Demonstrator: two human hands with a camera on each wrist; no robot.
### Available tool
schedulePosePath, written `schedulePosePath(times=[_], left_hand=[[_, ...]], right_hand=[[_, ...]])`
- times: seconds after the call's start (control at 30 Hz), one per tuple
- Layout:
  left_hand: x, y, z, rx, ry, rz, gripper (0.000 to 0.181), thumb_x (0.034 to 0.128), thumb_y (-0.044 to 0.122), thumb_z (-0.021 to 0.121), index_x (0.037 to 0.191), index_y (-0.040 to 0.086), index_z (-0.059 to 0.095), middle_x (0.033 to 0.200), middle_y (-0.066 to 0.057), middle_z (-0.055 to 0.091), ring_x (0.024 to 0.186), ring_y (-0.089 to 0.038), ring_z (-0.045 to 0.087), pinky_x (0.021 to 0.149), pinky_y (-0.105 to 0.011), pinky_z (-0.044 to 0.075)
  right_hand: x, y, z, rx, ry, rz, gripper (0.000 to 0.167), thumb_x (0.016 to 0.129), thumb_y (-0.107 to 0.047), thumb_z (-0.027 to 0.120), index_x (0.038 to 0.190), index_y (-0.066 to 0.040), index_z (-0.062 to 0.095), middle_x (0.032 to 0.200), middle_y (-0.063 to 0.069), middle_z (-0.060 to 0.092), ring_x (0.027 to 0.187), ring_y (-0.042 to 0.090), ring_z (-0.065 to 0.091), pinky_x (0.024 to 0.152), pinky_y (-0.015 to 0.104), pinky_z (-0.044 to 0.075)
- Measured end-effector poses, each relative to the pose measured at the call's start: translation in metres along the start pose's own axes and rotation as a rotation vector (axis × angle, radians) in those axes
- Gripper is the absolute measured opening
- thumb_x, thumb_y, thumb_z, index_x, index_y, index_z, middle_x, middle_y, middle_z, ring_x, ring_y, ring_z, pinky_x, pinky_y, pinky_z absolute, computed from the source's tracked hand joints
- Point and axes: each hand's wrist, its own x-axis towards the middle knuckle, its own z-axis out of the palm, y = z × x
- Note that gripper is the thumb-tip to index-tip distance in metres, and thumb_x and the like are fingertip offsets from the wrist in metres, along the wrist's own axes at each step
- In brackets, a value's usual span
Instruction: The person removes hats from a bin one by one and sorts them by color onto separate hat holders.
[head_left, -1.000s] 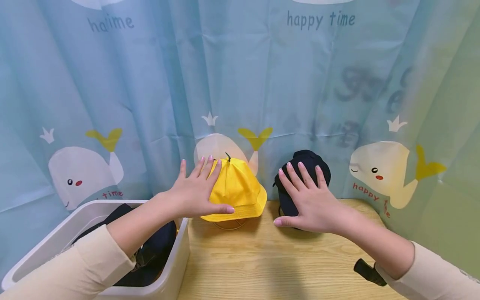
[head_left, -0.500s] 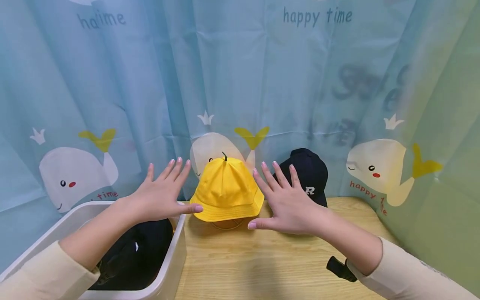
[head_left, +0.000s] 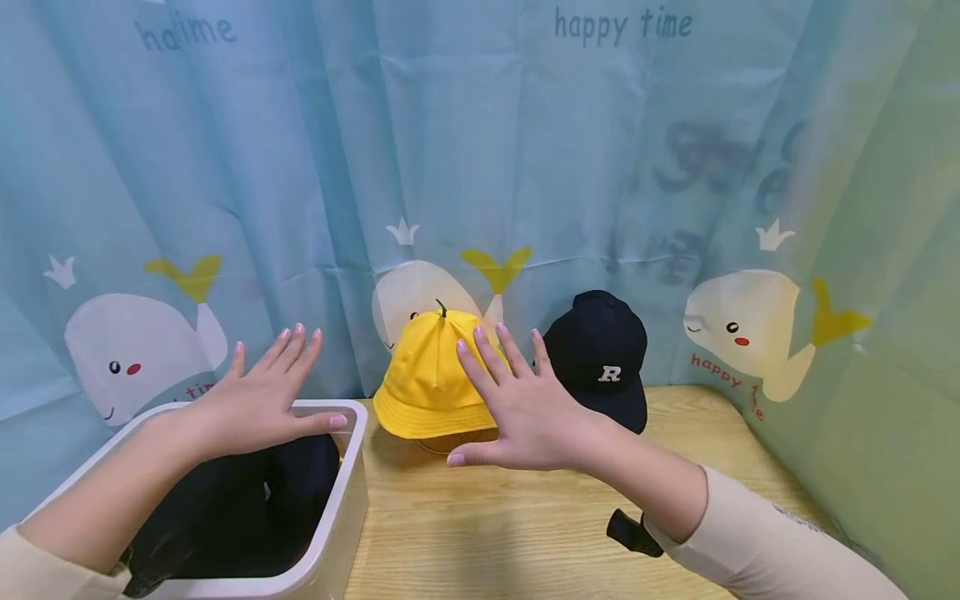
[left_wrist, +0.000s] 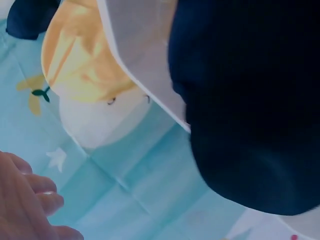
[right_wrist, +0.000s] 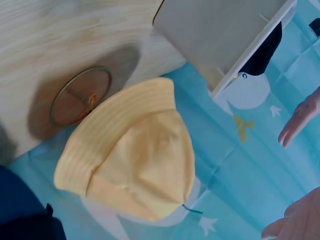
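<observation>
With fingers straight and spread, my left hand (head_left: 255, 400) hovers over the white bin (head_left: 341, 492) and holds nothing. Inside the bin lie dark caps (head_left: 225, 508), partly covered by my left arm. My right hand (head_left: 525, 408), also spread and holding nothing, is in front of the right part of a yellow bucket hat (head_left: 420, 383). That hat has a small green stem on top and sits on a round wire stand (right_wrist: 80, 95), plain in the right wrist view. To its right rests a black baseball cap (head_left: 600, 350) with a white letter R.
A light wooden table (head_left: 450, 525) carries the bin and both hats. Behind it hangs a blue curtain (head_left: 465, 150) printed with whales. A black strap-like piece (head_left: 633, 533) sticks out by my right sleeve.
Both hands have moved left: the left from the yellow hat to over the bin, the right from the black cap to the yellow hat. The cap's R has come into sight.
</observation>
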Motion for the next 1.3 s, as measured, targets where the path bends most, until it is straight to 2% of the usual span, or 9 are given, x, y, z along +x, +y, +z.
schedulePosePath(times=[0.17,0.43,0.67,0.8,0.9,1.07,1.2,1.3], left_hand=[[-0.009,-0.016,0.001,-0.026,0.003,-0.009,0.106,0.0834,0.063,0.055,0.151,0.003,0.000,0.155,-0.026,-0.001,0.143,-0.043,-0.002,0.101,-0.072,-0.009],[-0.023,-0.035,0.007,-0.035,0.023,0.034,0.103,0.0848,0.058,0.058,0.152,0.007,-0.002,0.156,-0.025,0.000,0.143,-0.042,-0.004,0.103,-0.069,-0.013],[-0.038,-0.053,0.019,0.020,0.074,0.035,0.100,0.0864,0.055,0.057,0.152,0.010,-0.003,0.156,-0.023,0.002,0.144,-0.039,-0.003,0.105,-0.066,-0.014],[-0.050,-0.066,0.025,0.050,0.118,0.046,0.098,0.0874,0.051,0.059,0.152,0.012,-0.005,0.157,-0.020,0.001,0.145,-0.032,-0.007,0.106,-0.061,-0.018],[-0.057,-0.076,0.033,0.065,0.148,0.057,0.098,0.0877,0.048,0.060,0.152,0.011,-0.005,0.158,-0.019,0.001,0.145,-0.027,-0.009,0.107,-0.058,-0.020],[-0.067,-0.092,0.050,0.078,0.162,0.046,0.097,0.0880,0.046,0.059,0.152,0.011,-0.005,0.157,-0.022,0.004,0.144,-0.020,-0.016,0.104,-0.051,-0.027],[-0.077,-0.105,0.065,0.113,0.190,0.059,0.096,0.0885,0.044,0.059,0.152,0.012,-0.004,0.157,-0.021,0.004,0.140,-0.007,-0.021,0.105,-0.048,-0.028],[-0.084,-0.115,0.076,0.106,0.173,0.050,0.094,0.0899,0.042,0.058,0.152,0.012,-0.005,0.158,-0.018,-0.001,0.136,0.000,-0.026,0.103,-0.048,-0.030]], right_hand=[[0.006,-0.007,0.005,0.022,-0.008,-0.007,0.106,0.079,-0.078,0.043,0.153,-0.014,0.000,0.158,0.010,-0.005,0.144,0.033,-0.013,0.109,0.064,-0.010],[0.017,-0.015,0.014,0.074,0.014,-0.018,0.105,0.080,-0.076,0.044,0.153,-0.015,0.000,0.159,0.008,-0.004,0.145,0.030,-0.011,0.109,0.063,-0.010],[0.018,-0.033,0.022,0.078,0.085,-0.083,0.105,0.079,-0.075,0.047,0.153,-0.014,0.004,0.159,0.008,0.002,0.145,0.029,-0.009,0.110,0.063,-0.007],[0.021,-0.044,0.026,0.073,0.099,-0.099,0.105,0.079,-0.076,0.047,0.153,-0.015,0.001,0.159,0.006,0.000,0.145,0.030,-0.007,0.110,0.062,-0.007],[0.025,-0.051,0.028,0.069,0.090,-0.099,0.106,0.079,-0.076,0.045,0.152,-0.016,-0.002,0.159,0.005,-0.002,0.145,0.030,-0.008,0.110,0.062,-0.007],[0.029,-0.062,0.030,0.066,0.062,-0.109,0.106,0.080,-0.077,0.044,0.152,-0.017,-0.005,0.159,0.005,-0.006,0.145,0.030,-0.011,0.110,0.062,-0.006],[0.033,-0.071,0.034,0.073,0.046,-0.117,0.106,0.079,-0.078,0.043,0.152,-0.019,-0.007,0.159,0.004,-0.007,0.145,0.028,-0.012,0.111,0.062,-0.005],[0.038,-0.080,0.039,0.083,0.026,-0.121,0.105,0.079,-0.079,0.041,0.152,-0.020,-0.007,0.159,0.004,-0.007,0.145,0.028,-0.013,0.111,0.062,-0.006]])
